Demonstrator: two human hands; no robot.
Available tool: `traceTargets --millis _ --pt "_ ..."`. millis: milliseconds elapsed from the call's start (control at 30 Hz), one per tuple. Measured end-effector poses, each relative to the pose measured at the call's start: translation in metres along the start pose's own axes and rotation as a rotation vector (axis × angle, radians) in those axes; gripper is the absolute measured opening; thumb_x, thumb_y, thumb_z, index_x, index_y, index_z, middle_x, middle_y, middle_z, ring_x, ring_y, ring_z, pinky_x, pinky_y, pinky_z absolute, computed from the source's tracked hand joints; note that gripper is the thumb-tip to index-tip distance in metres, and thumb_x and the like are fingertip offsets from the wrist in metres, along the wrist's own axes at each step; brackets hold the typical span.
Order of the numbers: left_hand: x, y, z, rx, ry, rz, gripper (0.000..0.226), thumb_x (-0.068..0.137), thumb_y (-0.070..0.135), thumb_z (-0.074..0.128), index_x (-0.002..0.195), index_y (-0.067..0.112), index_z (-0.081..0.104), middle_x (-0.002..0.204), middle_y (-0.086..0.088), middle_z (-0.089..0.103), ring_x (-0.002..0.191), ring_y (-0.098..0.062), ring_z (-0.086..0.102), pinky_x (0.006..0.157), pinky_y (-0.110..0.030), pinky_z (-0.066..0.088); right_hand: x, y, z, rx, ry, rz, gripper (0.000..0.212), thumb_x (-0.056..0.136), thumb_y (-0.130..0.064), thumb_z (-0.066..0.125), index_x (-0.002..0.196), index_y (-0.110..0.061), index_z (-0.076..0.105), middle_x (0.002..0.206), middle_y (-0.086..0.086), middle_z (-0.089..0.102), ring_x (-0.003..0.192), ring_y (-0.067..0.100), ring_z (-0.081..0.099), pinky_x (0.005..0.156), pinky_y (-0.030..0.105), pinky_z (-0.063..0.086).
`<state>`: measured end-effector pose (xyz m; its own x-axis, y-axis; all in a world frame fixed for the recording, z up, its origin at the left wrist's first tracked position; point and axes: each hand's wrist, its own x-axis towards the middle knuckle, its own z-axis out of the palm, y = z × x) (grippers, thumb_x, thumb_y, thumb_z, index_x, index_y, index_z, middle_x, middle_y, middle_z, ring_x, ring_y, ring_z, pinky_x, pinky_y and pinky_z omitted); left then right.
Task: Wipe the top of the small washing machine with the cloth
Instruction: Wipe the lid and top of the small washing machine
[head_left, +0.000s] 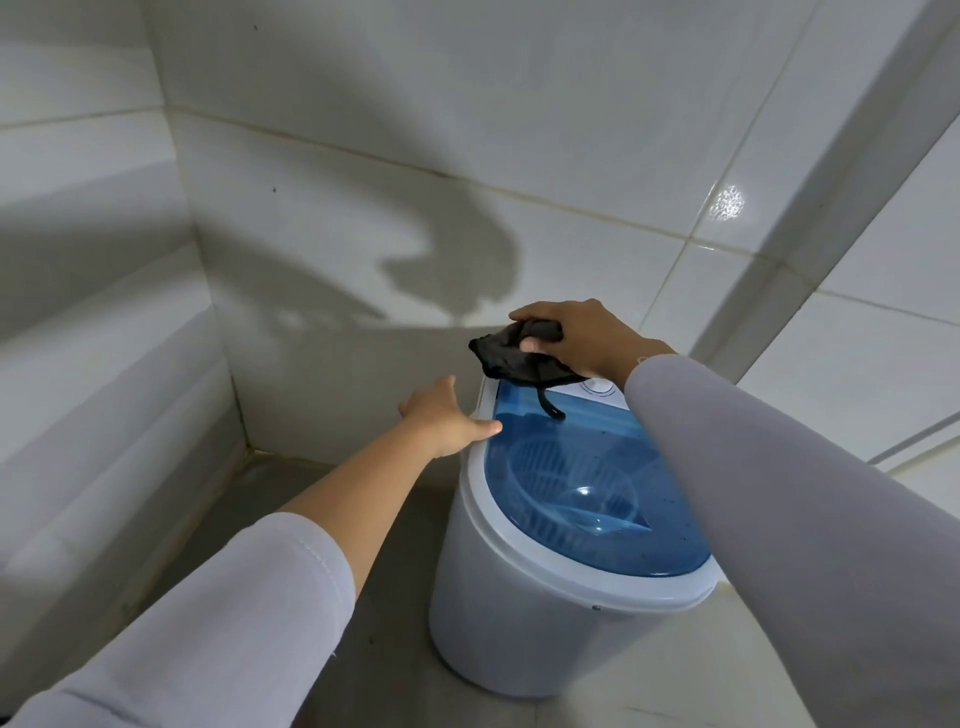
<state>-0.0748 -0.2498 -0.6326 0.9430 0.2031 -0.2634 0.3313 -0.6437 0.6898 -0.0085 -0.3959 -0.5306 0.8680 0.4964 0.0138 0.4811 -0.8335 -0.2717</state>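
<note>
A small white washing machine (509, 623) stands on the floor, with a see-through blue lid (587, 499) on top and a white control panel at its far end. My right hand (576, 335) is shut on a dark crumpled cloth (519, 358), which rests on the far edge of the machine's top, one strand hanging onto the lid. My left hand (447, 415) is open, fingers spread, its thumb touching the machine's left rim. My right sleeve hides the machine's right side.
White tiled walls (363, 182) close in behind and to the left, meeting in a corner (244, 441) left of the machine. A grey floor (374, 654) lies beside the machine. A tiled ledge or frame runs up the right side.
</note>
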Motion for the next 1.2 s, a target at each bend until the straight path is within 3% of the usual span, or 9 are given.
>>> traceTargets --millis 200,400,533,700,800,900,967,1067,1200 --pt "-0.003 0.001 0.003 0.018 0.002 -0.007 0.096 0.078 0.051 0.068 0.151 0.016 0.016 0.152 -0.009 0.033 0.142 -0.031 0.027 0.115 -0.038 0.028 0.005 -0.003 0.011 0.16 0.106 0.09 0.043 0.086 -0.033 0.061 0.128 -0.024 0.052 0.124 0.01 0.06 0.117 0.026 0.051 0.089 0.023 0.036" --pt "0.0 -0.004 0.004 0.07 0.016 -0.017 0.102 0.075 0.057 0.067 0.151 0.016 0.014 0.151 -0.01 0.033 0.141 -0.033 0.026 0.113 -0.042 0.029 -0.001 0.007 0.034 0.341 0.111 0.25 0.049 0.083 -0.036 0.064 0.126 -0.019 0.045 0.125 0.013 0.053 0.097 0.022 0.047 0.079 0.026 0.037" --pt "0.008 -0.007 0.006 0.093 0.023 -0.032 0.108 0.067 0.063 0.07 0.151 0.023 0.013 0.151 -0.008 0.034 0.14 -0.032 0.028 0.11 -0.053 0.03 -0.001 0.008 0.036 0.153 0.154 0.219 0.047 0.086 -0.026 0.06 0.13 -0.024 0.042 0.117 0.016 0.056 0.105 0.028 0.053 0.081 0.027 0.036" --pt "0.008 -0.007 0.008 0.124 0.037 -0.023 0.108 0.069 0.062 0.069 0.151 0.024 0.01 0.151 -0.01 0.032 0.14 -0.033 0.027 0.11 -0.056 0.028 -0.002 0.006 0.043 -0.102 0.199 0.025 0.044 0.084 0.001 0.045 0.119 -0.022 0.058 0.123 0.012 0.051 0.104 0.034 0.055 0.083 0.033 0.042" --pt "0.009 -0.008 0.009 0.119 0.049 -0.02 0.109 0.069 0.061 0.07 0.151 0.024 0.01 0.15 -0.011 0.033 0.14 -0.033 0.026 0.111 -0.055 0.028 -0.003 0.001 0.049 -0.227 0.105 0.005 0.04 0.093 -0.019 0.04 0.131 -0.028 0.05 0.137 0.004 0.051 0.122 0.031 0.047 0.101 0.041 0.038" --pt "0.01 -0.009 0.01 0.127 0.053 -0.022 0.11 0.068 0.063 0.069 0.151 0.023 0.009 0.151 -0.012 0.032 0.14 -0.033 0.026 0.111 -0.056 0.028 -0.004 -0.001 0.055 -0.33 -0.078 0.104 0.057 0.089 -0.046 0.045 0.143 -0.034 0.029 0.146 0.004 0.042 0.132 0.032 0.034 0.107 0.052 0.031" --pt "0.011 -0.01 0.011 0.127 0.051 -0.022 0.11 0.069 0.063 0.069 0.151 0.023 0.008 0.151 -0.011 0.032 0.14 -0.033 0.026 0.111 -0.056 0.027 -0.003 0.001 0.057 -0.373 -0.089 0.125 0.062 0.087 -0.036 0.053 0.144 -0.032 0.026 0.142 0.009 0.045 0.129 0.034 0.04 0.104 0.048 0.036" --pt "0.01 -0.009 0.011 0.126 0.055 -0.018 0.109 0.07 0.061 0.069 0.152 0.024 0.006 0.152 -0.012 0.029 0.141 -0.034 0.023 0.111 -0.056 0.027 0.001 -0.002 0.051 -0.154 0.017 0.095 0.054 0.085 -0.011 0.052 0.136 -0.026 0.041 0.127 0.012 0.059 0.114 0.033 0.054 0.093 0.038 0.046" --pt "0.007 -0.006 0.007 0.119 0.057 -0.019 0.109 0.072 0.058 0.069 0.152 0.022 0.004 0.154 -0.013 0.024 0.142 -0.035 0.017 0.111 -0.058 0.026 0.006 -0.01 0.031 0.066 -0.027 0.068 0.053 0.087 -0.012 0.053 0.135 -0.028 0.041 0.128 0.011 0.058 0.111 0.03 0.055 0.09 0.033 0.043"
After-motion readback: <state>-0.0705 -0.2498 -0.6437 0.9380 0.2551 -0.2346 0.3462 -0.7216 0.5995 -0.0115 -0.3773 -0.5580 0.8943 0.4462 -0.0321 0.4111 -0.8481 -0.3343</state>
